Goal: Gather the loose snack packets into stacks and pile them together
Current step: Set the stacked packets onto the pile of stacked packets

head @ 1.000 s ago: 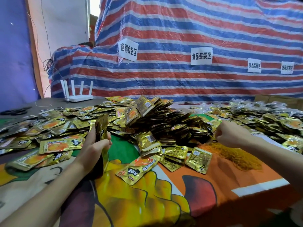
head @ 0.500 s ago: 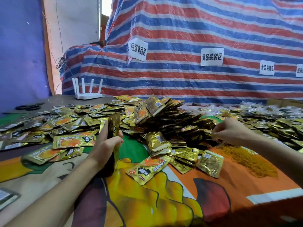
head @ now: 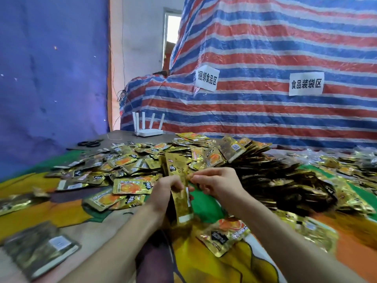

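Left hand [head: 164, 189] tight around packet stack [head: 184, 207]; right hand [head: 220, 184], grip unclear; signs 捆绑食品区 [head: 206, 79], 食品装袋区 [head: 306, 83] behind.

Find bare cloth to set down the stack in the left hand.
Free: green cloth patch between the held stack and the dark heap; near-left cloth between the scattered packets and the blurred packet at the edge. Crowded: everything behind the left hand and right hand, plus the right side.

Two white paper notices taped to striped tarp [head: 265, 48]: left sign [head: 206, 80] reads 捆绑食品区; right sign [head: 306, 83] reads 食品装袋区. Print on snack packets [head: 130, 185] blurred, illegible; barcode labels too small to read.
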Demonstrator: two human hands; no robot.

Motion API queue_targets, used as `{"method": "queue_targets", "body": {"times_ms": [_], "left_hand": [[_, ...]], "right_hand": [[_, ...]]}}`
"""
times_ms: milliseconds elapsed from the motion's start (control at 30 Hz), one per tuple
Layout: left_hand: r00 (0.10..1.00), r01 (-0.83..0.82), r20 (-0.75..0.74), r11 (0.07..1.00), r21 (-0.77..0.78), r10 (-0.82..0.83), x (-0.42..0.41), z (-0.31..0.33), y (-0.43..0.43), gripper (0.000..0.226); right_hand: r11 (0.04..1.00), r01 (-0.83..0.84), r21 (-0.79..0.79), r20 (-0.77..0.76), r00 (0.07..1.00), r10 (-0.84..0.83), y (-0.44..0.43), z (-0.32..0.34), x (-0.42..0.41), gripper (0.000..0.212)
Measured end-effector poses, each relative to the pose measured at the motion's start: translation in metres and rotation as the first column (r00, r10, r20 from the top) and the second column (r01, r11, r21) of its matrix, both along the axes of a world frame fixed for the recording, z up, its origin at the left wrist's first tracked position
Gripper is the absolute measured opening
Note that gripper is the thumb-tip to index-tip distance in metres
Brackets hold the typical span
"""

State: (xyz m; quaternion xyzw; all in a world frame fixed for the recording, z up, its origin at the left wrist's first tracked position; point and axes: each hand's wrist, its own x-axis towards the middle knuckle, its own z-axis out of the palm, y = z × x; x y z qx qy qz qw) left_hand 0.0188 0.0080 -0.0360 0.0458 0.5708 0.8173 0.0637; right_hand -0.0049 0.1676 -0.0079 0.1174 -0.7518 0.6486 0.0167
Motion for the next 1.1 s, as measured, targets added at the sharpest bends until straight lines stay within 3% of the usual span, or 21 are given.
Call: {"method": "queue_targets", "body": {"times_ms": [100, 267, 367, 467, 533, 600, 700, 767, 933, 1033, 1100], "left_hand": [[0.991, -0.132, -0.015, 0.988, -0.075, 0.131, -0.003, -0.002, 0.002, 0.016], [0.967, -0.253, -0.039, 0.964, -0.08, 0.251, -0.008, 0.0, 0.002, 0.012], [0.983, -0.181, 0.019, 0.983, 0.044, 0.18, -0.01, 0.001, -0.002, 0.028], [0.999, -0.037, 0.044, 0.982, 0.187, 0.029, -0.009, 0.001, -0.006, 0.044], [0.999, 0.028, 0.021, 0.973, 0.227, -0.033, -0.009, 0.002, -0.007, 0.05], [0.997, 0.082, -0.007, 0.965, 0.248, -0.083, -0.008, 0.002, -0.008, 0.051], [0.982, 0.191, -0.049, 0.935, 0.298, -0.184, -0.006, 0.003, -0.007, 0.05], [0.959, 0.282, -0.083, 0.91, 0.303, -0.27, -0.004, 0.004, -0.005, 0.046], [0.921, 0.389, -0.141, 0.851, 0.354, -0.362, -0.004, 0.005, -0.006, 0.043], [0.89, 0.455, -0.15, 0.821, 0.345, -0.43, -0.005, 0.003, -0.006, 0.034], [0.915, 0.403, -0.118, 0.862, 0.308, -0.386, -0.007, 0.0, -0.007, 0.032]], "right_hand": [[0.993, 0.118, 0.032, -0.123, 0.986, -0.113, -0.009, -0.017, -0.007, 0.005], [0.988, 0.135, 0.077, -0.315, 0.943, -0.104, -0.011, -0.031, -0.009, 0.013], [0.971, 0.172, 0.163, -0.34, 0.934, -0.108, -0.006, -0.031, -0.014, 0.013], [0.943, 0.072, 0.326, -0.197, 0.98, -0.007, 0.003, -0.03, -0.014, 0.012], [0.974, -0.154, 0.169, -0.022, 0.987, 0.16, 0.008, -0.025, -0.012, 0.015], [0.943, -0.304, -0.135, 0.073, 0.946, 0.315, 0.015, -0.018, -0.009, 0.013], [0.786, -0.378, -0.488, 0.08, 0.878, 0.472, 0.022, -0.013, -0.007, 0.011], [0.682, -0.385, -0.622, 0.046, 0.851, 0.523, 0.022, -0.012, -0.005, 0.018], [0.575, -0.374, -0.728, -0.044, 0.862, 0.505, 0.019, -0.011, -0.005, 0.038], [0.671, -0.402, -0.623, -0.022, 0.867, 0.498, 0.015, -0.013, -0.005, 0.044], [0.779, -0.407, -0.478, -0.013, 0.889, 0.457, 0.013, -0.016, -0.004, 0.045]]}}
